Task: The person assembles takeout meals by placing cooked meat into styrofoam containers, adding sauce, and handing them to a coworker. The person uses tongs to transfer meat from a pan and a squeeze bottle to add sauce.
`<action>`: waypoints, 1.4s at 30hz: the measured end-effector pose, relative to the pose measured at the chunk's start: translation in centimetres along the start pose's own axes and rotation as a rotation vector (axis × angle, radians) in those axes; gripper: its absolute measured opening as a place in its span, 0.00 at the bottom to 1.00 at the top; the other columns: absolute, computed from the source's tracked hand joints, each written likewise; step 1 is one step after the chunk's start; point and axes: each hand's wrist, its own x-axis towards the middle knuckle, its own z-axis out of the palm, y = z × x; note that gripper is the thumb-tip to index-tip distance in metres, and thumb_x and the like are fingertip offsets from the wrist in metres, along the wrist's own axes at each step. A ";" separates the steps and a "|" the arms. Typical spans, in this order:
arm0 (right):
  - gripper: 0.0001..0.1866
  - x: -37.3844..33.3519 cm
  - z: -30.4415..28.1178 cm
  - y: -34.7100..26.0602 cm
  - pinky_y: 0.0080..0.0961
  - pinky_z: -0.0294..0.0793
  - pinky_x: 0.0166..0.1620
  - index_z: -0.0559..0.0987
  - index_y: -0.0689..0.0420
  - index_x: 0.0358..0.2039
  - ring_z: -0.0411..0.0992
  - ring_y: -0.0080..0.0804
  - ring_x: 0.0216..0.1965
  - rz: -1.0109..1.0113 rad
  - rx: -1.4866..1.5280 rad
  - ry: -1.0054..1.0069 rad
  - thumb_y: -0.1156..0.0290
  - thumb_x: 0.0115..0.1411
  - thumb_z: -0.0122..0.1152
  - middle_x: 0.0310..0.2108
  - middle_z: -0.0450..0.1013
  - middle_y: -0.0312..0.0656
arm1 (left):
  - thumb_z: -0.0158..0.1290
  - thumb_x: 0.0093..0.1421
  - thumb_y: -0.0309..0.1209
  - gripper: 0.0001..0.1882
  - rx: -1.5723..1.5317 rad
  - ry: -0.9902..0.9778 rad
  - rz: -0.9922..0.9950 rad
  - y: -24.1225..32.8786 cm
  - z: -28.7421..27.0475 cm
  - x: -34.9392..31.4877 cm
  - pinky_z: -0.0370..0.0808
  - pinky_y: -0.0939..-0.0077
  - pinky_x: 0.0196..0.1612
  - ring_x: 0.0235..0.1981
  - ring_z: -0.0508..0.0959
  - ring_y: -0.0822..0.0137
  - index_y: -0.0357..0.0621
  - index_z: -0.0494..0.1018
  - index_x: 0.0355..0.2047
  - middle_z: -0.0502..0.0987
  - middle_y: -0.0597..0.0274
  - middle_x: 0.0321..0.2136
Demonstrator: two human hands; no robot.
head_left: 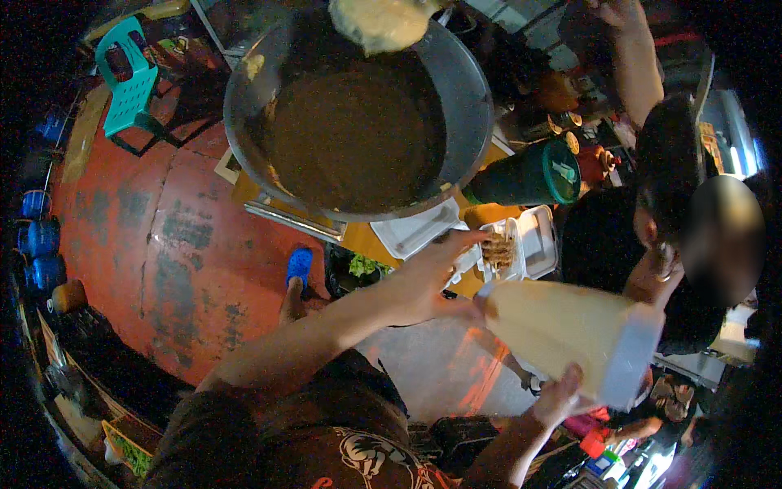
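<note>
A large squeeze bottle (562,334) with pale yellow contents lies tilted in front of me, its narrow end toward my left hand. My right hand (562,397) grips its lower side near the wide pale base. My left hand (428,281) is beside the narrow end, thumb close to it, index finger stretched toward a white foam box (539,240). Brown fried food (498,248) sits in that box. A white foam tray (419,228) lies beyond my left hand. Whether the left thumb touches the bottle cannot be made out.
A wide metal pan (468,106) of dark liquid stands ahead, with a pale lumpy mass (383,24) at its far edge. Right of it is a dark green bucket (529,175). A person (639,73) stands close at right, arm raised. A green chair (130,81) is far left.
</note>
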 end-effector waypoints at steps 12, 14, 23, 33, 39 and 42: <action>0.41 -1.8 -0.7 -1.4 0.42 0.79 0.48 0.61 0.59 0.63 0.71 0.43 0.51 -0.203 0.090 -0.087 0.62 0.50 0.67 0.55 0.66 0.47 | 0.47 0.70 0.40 0.20 -0.947 0.228 -0.702 -6.0 1.1 -6.8 0.71 0.73 0.50 0.49 0.75 0.71 0.40 0.67 0.54 0.75 0.61 0.46; 0.39 -3.3 -4.1 -0.1 0.41 0.78 0.49 0.61 0.59 0.63 0.71 0.42 0.51 -0.106 0.168 -0.066 0.62 0.52 0.65 0.56 0.66 0.49 | 0.49 0.69 0.43 0.22 -0.816 0.155 -0.664 -5.2 1.4 -6.5 0.72 0.71 0.51 0.48 0.76 0.67 0.40 0.68 0.54 0.76 0.59 0.46; 0.49 -4.4 2.9 3.2 0.46 0.62 0.64 0.49 0.57 0.68 0.58 0.47 0.63 0.182 -0.033 -0.017 0.58 0.55 0.71 0.65 0.56 0.53 | 0.52 0.66 0.34 0.12 -0.800 0.137 -0.590 -11.0 3.7 -12.1 0.75 0.76 0.36 0.34 0.77 0.72 0.40 0.71 0.45 0.77 0.62 0.34; 0.55 -2.5 6.3 6.2 0.53 0.69 0.60 0.42 0.51 0.62 0.58 0.53 0.60 -0.093 -0.001 -0.038 0.59 0.46 0.75 0.61 0.48 0.55 | 0.52 0.66 0.51 0.22 -1.087 0.019 -1.056 -6.7 7.4 -9.6 0.75 0.78 0.37 0.33 0.77 0.74 0.45 0.73 0.43 0.77 0.65 0.35; 0.47 -3.5 6.2 5.9 0.52 0.69 0.59 0.44 0.52 0.64 0.60 0.50 0.60 0.009 0.011 -0.077 0.67 0.55 0.68 0.62 0.52 0.55 | 0.53 0.60 0.60 0.37 -1.690 0.203 -0.866 -4.6 13.4 -4.7 0.73 0.71 0.53 0.49 0.75 0.70 0.44 0.66 0.57 0.75 0.63 0.49; 0.45 -4.1 5.8 6.0 0.49 0.68 0.60 0.48 0.55 0.66 0.62 0.47 0.60 0.150 0.118 -0.102 0.71 0.55 0.67 0.63 0.55 0.53 | 0.48 0.64 0.59 0.38 -1.723 0.330 -0.790 -4.0 15.0 -3.2 0.66 0.68 0.64 0.59 0.70 0.66 0.43 0.60 0.63 0.70 0.60 0.58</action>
